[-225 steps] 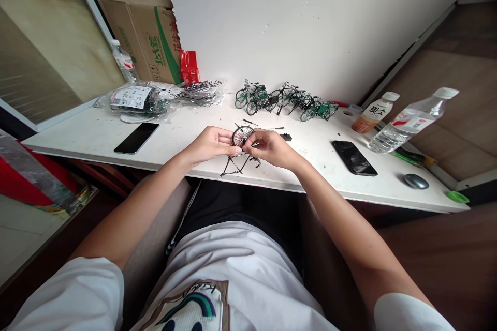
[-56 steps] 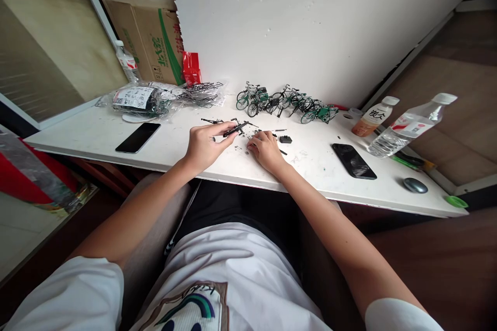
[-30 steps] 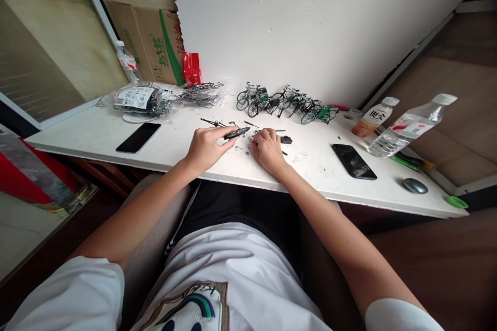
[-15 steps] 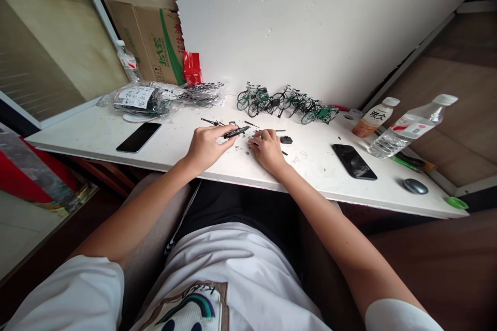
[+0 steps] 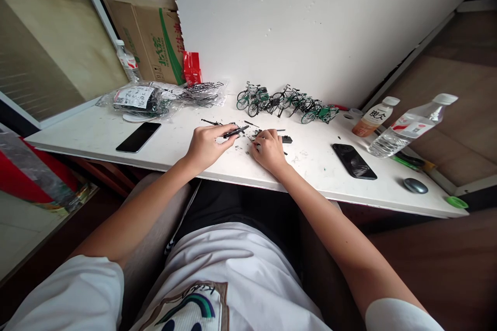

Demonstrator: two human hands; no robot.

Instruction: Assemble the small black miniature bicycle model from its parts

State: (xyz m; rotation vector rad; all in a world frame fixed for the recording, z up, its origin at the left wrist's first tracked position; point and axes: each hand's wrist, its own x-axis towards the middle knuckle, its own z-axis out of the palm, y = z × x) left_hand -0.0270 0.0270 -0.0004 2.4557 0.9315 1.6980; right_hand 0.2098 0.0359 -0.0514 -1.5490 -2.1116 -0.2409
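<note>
Between thumb and fingers, my left hand (image 5: pixel 207 146) grips a dark wheel-like part (image 5: pixel 236 132), held tilted just above the white table (image 5: pixel 310 165). My right hand (image 5: pixel 268 150) is down on the tabletop to its right, fingers bent and drawn together over small dark pieces; whatever lies under the fingertips is too small and hidden to name. Right beside that hand is a black block (image 5: pixel 287 139). Thin black rods and tiny bits are scattered around both hands, with a longer black part (image 5: pixel 212 122) behind my left hand.
Several small green and black model bicycles (image 5: pixel 287 101) stand behind the hands. Plastic bags of parts (image 5: pixel 155 99) and a phone (image 5: pixel 139 137) lie left. On the right are another phone (image 5: pixel 354 161), two bottles (image 5: pixel 411 126) (image 5: pixel 375 117) and a mouse (image 5: pixel 415 186).
My right hand's fingers have drawn closer together and shifted slightly over the small pieces. The dark part in my left hand has tilted a little and looks thinner.
</note>
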